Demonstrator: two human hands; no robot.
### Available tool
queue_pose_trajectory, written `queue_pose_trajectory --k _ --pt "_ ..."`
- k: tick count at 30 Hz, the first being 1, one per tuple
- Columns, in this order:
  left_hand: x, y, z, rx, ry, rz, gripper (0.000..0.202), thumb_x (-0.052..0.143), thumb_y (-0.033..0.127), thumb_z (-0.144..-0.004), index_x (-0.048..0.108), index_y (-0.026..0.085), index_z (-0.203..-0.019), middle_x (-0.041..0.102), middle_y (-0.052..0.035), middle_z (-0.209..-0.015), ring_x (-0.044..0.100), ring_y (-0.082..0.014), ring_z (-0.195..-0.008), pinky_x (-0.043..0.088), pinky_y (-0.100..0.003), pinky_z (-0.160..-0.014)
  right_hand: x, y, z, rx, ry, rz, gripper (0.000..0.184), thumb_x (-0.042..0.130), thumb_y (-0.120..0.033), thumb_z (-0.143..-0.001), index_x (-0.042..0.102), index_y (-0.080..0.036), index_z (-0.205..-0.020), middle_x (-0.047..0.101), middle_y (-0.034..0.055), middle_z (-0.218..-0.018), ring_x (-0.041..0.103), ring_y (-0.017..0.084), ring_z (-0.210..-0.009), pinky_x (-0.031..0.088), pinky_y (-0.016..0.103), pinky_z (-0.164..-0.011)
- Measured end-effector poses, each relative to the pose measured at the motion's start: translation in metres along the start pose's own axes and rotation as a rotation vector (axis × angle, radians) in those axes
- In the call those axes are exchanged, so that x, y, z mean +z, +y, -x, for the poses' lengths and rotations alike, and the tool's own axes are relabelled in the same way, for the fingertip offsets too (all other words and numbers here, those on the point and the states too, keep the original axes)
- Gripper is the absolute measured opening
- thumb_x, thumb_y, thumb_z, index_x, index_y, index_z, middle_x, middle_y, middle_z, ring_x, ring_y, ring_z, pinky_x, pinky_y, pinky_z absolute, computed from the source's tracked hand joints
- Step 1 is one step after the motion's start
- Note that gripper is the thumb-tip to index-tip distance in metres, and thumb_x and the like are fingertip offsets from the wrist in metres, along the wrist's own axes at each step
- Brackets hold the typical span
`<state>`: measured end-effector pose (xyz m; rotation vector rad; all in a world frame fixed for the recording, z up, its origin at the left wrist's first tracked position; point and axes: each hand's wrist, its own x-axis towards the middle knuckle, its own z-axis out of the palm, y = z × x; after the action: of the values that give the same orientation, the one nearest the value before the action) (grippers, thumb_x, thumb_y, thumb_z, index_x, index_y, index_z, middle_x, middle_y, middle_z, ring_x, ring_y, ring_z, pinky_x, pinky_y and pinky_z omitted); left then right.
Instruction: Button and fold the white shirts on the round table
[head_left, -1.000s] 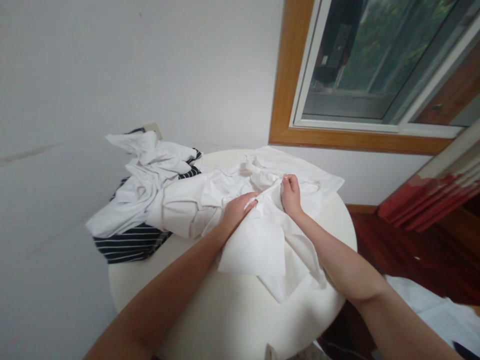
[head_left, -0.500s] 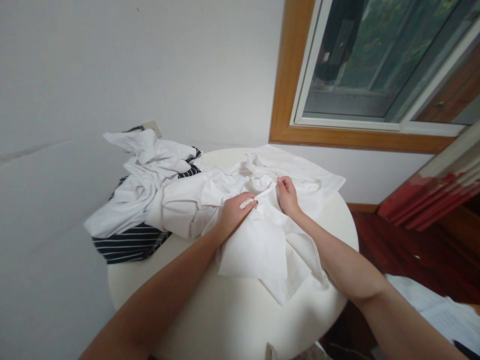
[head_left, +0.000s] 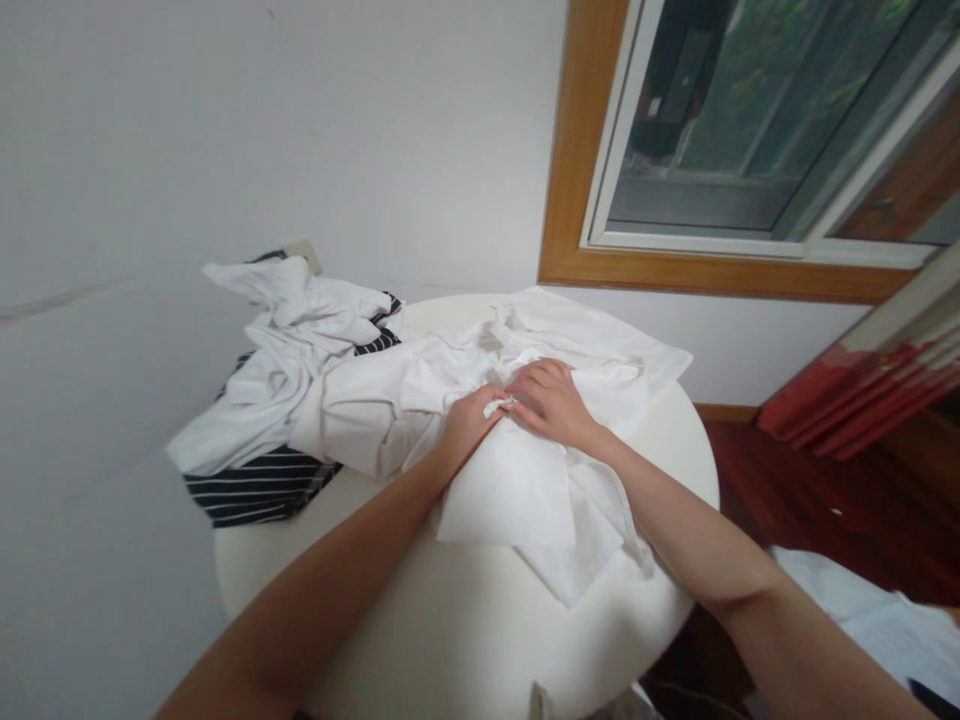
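Observation:
A crumpled white shirt is spread over a round white table. My left hand is closed on a gathered fold of it, with a small bunch of cloth showing between thumb and fingers. Touching or almost touching those fingertips, my right hand pinches the same fold, its fingers bent over the fabric. Exactly what lies between the fingertips is hidden. One flap of the shirt hangs towards me, and another part stretches to the table's back right.
At the table's left lies a heap of white cloth over black-and-white striped fabric. A wall stands behind, with a wood-framed window. Right of the table are a red-and-cream curtain and white cloth low down.
My right hand has moved left along the shirt's fold, from apart to beside my left hand's fingertips. The left hand stays in place, still gripping the cloth.

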<state>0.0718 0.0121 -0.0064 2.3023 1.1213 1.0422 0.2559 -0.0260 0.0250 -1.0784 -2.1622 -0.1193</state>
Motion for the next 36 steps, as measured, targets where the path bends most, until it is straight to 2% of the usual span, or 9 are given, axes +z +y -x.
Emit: queue_pose_trajectory --k 4,8,14,21,29,31,36 --pt "0.0 -0.002 0.001 0.015 -0.023 -0.025 0.015 0.055 0.028 -0.081 0.065 0.021 -0.089 0.071 -0.0015 -0.091 0.065 -0.0168 -0.086 0.048 -0.026 -0.08 0.009 0.002 0.0 0.005 -0.037 0.035 0.022 0.051 -0.042 -0.09 0.064 -0.024 -0.092 0.061 0.0068 -0.092 0.046 0.024 -0.099 0.026 0.044 -0.1" --pt "-0.001 -0.001 0.002 0.021 -0.018 -0.004 0.015 0.056 0.033 -0.081 0.066 0.022 -0.085 0.071 -0.0007 -0.085 0.064 -0.0164 -0.081 0.048 -0.026 -0.077 0.013 0.004 0.001 0.001 -0.041 -0.032 0.024 0.045 -0.037 -0.093 0.064 -0.024 -0.089 0.06 0.0064 -0.089 0.047 0.023 -0.096 0.029 0.042 -0.096" --pt "-0.005 0.005 -0.001 0.0 -0.001 0.139 0.018 0.058 0.036 -0.08 0.067 0.021 -0.084 0.071 -0.0007 -0.086 0.064 -0.0163 -0.083 0.048 -0.027 -0.081 0.02 0.006 -0.003 0.157 0.074 -0.4 0.028 0.048 -0.043 -0.092 0.063 -0.023 -0.08 0.059 0.0031 -0.078 0.051 0.019 -0.082 0.037 0.036 -0.081" --pt "-0.003 0.003 -0.004 -0.005 0.002 0.194 0.023 0.057 0.042 -0.082 0.065 0.021 -0.086 0.07 0.0001 -0.087 0.063 -0.0152 -0.083 0.048 -0.025 -0.081 0.037 0.013 -0.003 0.38 0.139 -0.807 0.036 0.059 -0.057 -0.079 0.061 -0.022 -0.074 0.056 -0.0002 -0.072 0.05 0.015 -0.07 0.039 0.029 -0.067" --pt "-0.001 0.006 0.0 -0.025 0.014 0.067 0.025 0.047 0.042 -0.088 0.063 0.023 -0.091 0.068 -0.0007 -0.089 0.062 -0.0161 -0.087 0.048 -0.024 -0.077 0.038 0.008 -0.006 0.494 0.127 -0.975 0.04 0.062 -0.062 -0.073 0.054 -0.022 -0.072 0.05 -0.0037 -0.063 0.045 0.013 -0.06 0.037 0.026 -0.059" --pt "-0.003 0.007 0.001 -0.037 0.086 0.032 0.024 0.046 0.042 -0.089 0.061 0.023 -0.092 0.067 -0.0019 -0.089 0.061 -0.0165 -0.087 0.048 -0.025 -0.078 0.04 0.007 -0.006 0.514 0.168 -0.972 0.043 0.06 -0.064 -0.074 0.05 -0.023 -0.07 0.047 -0.0045 -0.061 0.043 0.012 -0.058 0.036 0.026 -0.056" --pt "-0.01 0.006 0.0 -0.067 0.397 0.081 0.018 0.04 0.034 -0.092 0.05 0.02 -0.098 0.062 -0.0039 -0.091 0.059 -0.0151 -0.087 0.047 -0.025 -0.08 0.039 0.016 -0.003 0.527 0.232 -0.768 0.037 0.052 -0.059 -0.083 0.048 -0.023 -0.072 0.036 -0.0063 -0.055 0.034 0.011 -0.05 0.028 0.026 -0.049"
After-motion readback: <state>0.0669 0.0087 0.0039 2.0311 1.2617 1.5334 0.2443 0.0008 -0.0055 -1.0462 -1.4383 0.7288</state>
